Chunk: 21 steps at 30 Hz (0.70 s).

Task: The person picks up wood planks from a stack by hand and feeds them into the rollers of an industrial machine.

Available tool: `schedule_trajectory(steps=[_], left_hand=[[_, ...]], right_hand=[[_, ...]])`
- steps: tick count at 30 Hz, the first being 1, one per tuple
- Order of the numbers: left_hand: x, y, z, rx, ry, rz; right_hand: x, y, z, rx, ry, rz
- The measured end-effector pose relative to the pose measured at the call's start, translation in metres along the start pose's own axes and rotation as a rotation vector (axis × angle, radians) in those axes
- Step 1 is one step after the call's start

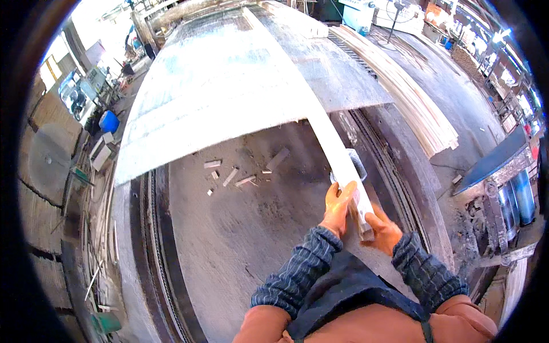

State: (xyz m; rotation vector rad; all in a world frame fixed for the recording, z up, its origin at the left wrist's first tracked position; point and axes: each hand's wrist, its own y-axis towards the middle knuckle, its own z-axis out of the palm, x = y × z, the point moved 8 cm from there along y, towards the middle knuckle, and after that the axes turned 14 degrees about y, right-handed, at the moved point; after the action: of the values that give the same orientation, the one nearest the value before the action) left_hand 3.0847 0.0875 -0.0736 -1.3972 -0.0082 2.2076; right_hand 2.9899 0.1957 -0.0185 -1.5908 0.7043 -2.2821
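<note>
Together, your left hand [337, 209] and right hand [385, 231] pinch the long pale board [330, 143] between their fingers at its near end.

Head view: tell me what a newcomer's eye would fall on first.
Probably the large, glaring pale panel across the upper middle, with a long pale board stretching from its far end toward the person. Right of centre, the left hand and right hand hold the board's near end. Small pale scraps lie scattered left of the hands.
</note>
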Motion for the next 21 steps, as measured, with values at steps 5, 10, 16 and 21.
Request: schedule_trajectory(steps=[5, 10, 16, 21], left_hand=[[-0.030, 0.049, 0.014, 0.010, 0.090, 0.007], [-0.058, 0.097, 0.089, 0.116, 0.127, 0.039], [-0.088, 0.173, 0.118, 0.102, 0.202, 0.001], [-0.113, 0.260, 0.119, 0.172, 0.216, -0.050]], right_hand=[[-0.022, 0.026, -0.024, 0.171, 0.253, 0.057], [0.009, 0.045, -0.099, 0.037, 0.423, -0.076], [0.091, 0.083, -0.117, -0.050, 0.256, -0.190], [0.147, 0.142, -0.112, -0.043, 0.299, -0.164]])
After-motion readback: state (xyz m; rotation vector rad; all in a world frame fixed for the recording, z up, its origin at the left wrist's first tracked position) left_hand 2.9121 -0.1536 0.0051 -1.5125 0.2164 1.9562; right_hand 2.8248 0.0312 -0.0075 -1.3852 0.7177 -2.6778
